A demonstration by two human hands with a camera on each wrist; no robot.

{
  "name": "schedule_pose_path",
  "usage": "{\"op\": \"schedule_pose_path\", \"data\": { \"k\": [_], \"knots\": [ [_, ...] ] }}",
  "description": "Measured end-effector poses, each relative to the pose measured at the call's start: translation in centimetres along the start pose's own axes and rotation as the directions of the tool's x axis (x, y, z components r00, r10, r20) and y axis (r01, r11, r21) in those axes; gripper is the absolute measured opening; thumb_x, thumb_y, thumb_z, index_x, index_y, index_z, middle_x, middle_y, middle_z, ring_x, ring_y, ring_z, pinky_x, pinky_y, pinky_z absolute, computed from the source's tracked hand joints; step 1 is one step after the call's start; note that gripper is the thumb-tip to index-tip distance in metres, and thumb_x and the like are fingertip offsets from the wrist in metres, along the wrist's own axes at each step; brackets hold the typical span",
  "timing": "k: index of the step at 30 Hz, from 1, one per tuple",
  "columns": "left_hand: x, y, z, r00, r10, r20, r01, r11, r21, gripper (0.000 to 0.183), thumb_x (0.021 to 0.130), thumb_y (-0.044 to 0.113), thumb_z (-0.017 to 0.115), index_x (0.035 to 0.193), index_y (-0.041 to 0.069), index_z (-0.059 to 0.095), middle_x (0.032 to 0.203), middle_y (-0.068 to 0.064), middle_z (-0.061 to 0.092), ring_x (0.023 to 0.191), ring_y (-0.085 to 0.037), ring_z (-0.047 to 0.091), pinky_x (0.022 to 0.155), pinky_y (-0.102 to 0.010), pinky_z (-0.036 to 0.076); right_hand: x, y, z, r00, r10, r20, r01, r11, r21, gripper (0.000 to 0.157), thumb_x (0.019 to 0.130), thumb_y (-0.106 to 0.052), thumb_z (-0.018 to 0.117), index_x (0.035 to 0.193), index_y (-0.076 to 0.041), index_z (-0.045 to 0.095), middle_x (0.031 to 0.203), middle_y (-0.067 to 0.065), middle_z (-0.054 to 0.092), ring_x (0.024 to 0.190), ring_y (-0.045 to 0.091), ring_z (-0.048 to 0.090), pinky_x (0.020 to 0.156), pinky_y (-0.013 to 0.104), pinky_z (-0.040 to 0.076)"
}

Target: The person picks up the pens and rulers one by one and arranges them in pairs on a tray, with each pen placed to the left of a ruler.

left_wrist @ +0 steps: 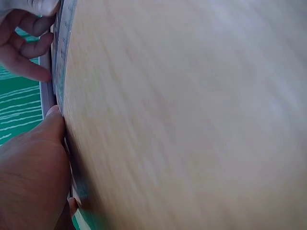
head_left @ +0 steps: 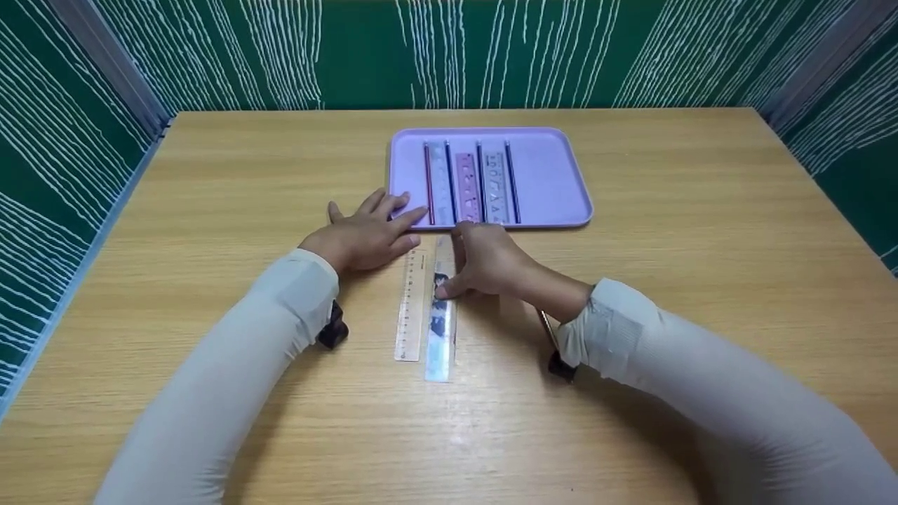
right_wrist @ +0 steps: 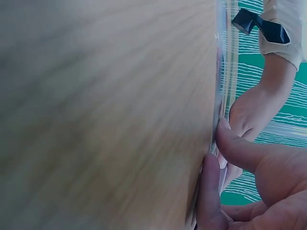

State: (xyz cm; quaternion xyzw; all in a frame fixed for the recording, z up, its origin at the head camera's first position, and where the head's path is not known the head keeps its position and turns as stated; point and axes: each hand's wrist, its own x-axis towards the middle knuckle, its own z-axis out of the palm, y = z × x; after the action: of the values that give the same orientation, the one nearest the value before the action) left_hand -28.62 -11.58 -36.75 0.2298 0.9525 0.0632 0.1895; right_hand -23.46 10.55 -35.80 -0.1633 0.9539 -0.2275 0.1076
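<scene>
My left hand (head_left: pixel 368 235) lies with fingers spread at the near left corner of the purple tray (head_left: pixel 551 179), fingertips over its rim. Just below its thumb, a clear ruler (head_left: pixel 410 315) with scale marks rests on the wooden table. Beside that ruler lies a shiny ruler with dark blue patches (head_left: pixel 438 347). My right hand (head_left: pixel 491 261) holds this patterned ruler between thumb and fingers; the thumb lies on its face. In the right wrist view the thumb (right_wrist: pixel 237 146) and a finger (right_wrist: pixel 209 191) meet at the ruler's edge.
Inside the tray, a red pencil (head_left: pixel 429 186) and several dark pencils (head_left: pixel 512 182) alternate with a pale ruler (head_left: pixel 440 186), a pink stencil ruler (head_left: pixel 467 186) and a clear stencil ruler (head_left: pixel 495 186). Green walls with white streaks surround the table (head_left: pixel 245 175).
</scene>
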Motion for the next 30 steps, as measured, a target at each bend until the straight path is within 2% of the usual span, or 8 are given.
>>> {"op": "schedule_pose_path", "data": {
  "k": [3,6,12,15,20,30],
  "knots": [
    [0.00,-0.05,-0.03,1.000,-0.002,-0.002,0.002,1.000,0.008,0.060,0.105,0.064,0.026,0.161,0.052,0.007,0.174,0.005,-0.002,0.160,-0.032,-0.012,0.110,-0.085,-0.005,-0.08,0.01,-0.01,1.000,-0.001,0.015,0.001,1.000,0.007,0.097,0.059,-0.041,0.100,0.132,0.003,0.055,0.109,0.014,0.067,0.097,0.029,0.062,0.088,0.041,0.055],
    [0.03,-0.11,0.01,1.000,-0.002,0.000,0.002,1.000,0.012,0.060,0.105,0.064,0.026,0.160,0.052,0.006,0.174,0.005,-0.002,0.160,-0.032,-0.012,0.110,-0.085,-0.005,0.02,0.05,-0.05,0.999,0.019,0.034,-0.020,1.000,0.014,0.102,0.059,-0.042,0.099,0.136,0.002,0.051,0.114,0.017,0.065,0.102,0.030,0.062,0.093,0.042,0.055],
    [0.06,-0.08,0.05,1.000,-0.001,0.005,0.001,1.000,0.008,0.060,0.105,0.065,0.025,0.160,0.052,0.006,0.174,0.005,-0.003,0.160,-0.032,-0.012,0.110,-0.085,-0.006,0.19,0.29,-0.04,0.996,0.074,0.054,-0.077,0.995,0.062,0.099,0.055,-0.041,0.101,0.128,-0.002,0.046,0.108,0.013,0.061,0.097,0.028,0.060,0.090,0.041,0.054],
    [0.06,-0.04,-0.02,1.000,-0.003,0.005,0.003,1.000,0.014,0.060,0.105,0.065,0.024,0.160,0.052,0.006,0.174,0.006,-0.003,0.160,-0.032,-0.012,0.110,-0.085,-0.005,0.12,0.52,0.04,0.996,0.080,0.032,-0.083,0.991,0.106,0.100,0.052,-0.041,0.102,0.125,-0.003,0.044,0.108,0.012,0.059,0.098,0.028,0.058,0.095,0.041,0.053],
    [0.08,-0.05,-0.07,1.000,-0.002,0.007,0.002,1.000,0.021,0.060,0.104,0.066,0.024,0.160,0.052,0.006,0.174,0.005,-0.003,0.160,-0.032,-0.012,0.109,-0.086,-0.005,0.04,0.89,0.14,0.996,0.084,0.009,-0.084,0.986,0.145,0.107,0.049,-0.043,0.102,0.127,-0.005,0.039,0.112,0.013,0.057,0.108,0.030,0.058,0.107,0.043,0.048],
    [-0.02,0.03,-0.07,1.000,-0.008,0.007,0.008,1.000,0.005,0.060,0.104,0.067,0.025,0.160,0.054,0.006,0.174,0.006,-0.003,0.160,-0.032,-0.012,0.110,-0.085,-0.006,-0.10,0.84,0.05,0.996,0.090,0.009,-0.090,0.985,0.147,0.111,0.047,-0.044,0.102,0.128,-0.005,0.037,0.113,0.015,0.058,0.110,0.031,0.059,0.109,0.043,0.048]
  ]
}}
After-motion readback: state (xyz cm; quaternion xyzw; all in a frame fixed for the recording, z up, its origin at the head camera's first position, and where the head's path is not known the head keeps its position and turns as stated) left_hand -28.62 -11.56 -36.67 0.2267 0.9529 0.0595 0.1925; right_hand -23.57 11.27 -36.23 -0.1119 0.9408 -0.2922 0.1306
